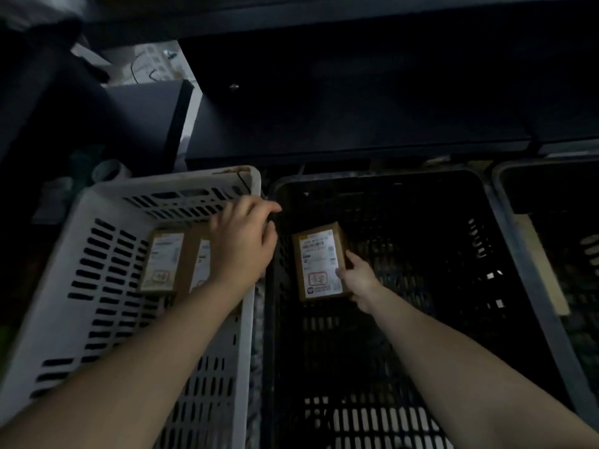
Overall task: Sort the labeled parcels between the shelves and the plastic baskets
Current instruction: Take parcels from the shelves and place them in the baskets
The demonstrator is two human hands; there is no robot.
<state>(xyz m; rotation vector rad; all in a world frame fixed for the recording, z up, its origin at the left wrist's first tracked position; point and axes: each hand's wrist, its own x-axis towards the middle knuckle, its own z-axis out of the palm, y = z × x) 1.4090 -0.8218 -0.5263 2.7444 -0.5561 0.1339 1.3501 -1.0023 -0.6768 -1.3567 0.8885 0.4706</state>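
Right grip [355, 280] pinches parcel [319, 260] by its corner, label up, low inside black basket [505, 228], likely to set it down. Left grip [241, 241] loose, empty, over white basket [181, 178] holding two parcels [162, 260].

head cam | looks forward-down | close above baskets [256, 241] | single view

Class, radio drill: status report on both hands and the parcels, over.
Right hand grips labeled parcel inside black basket. Left hand relaxed, empty, over white basket holding two more parcels. Nothing seen in the way.
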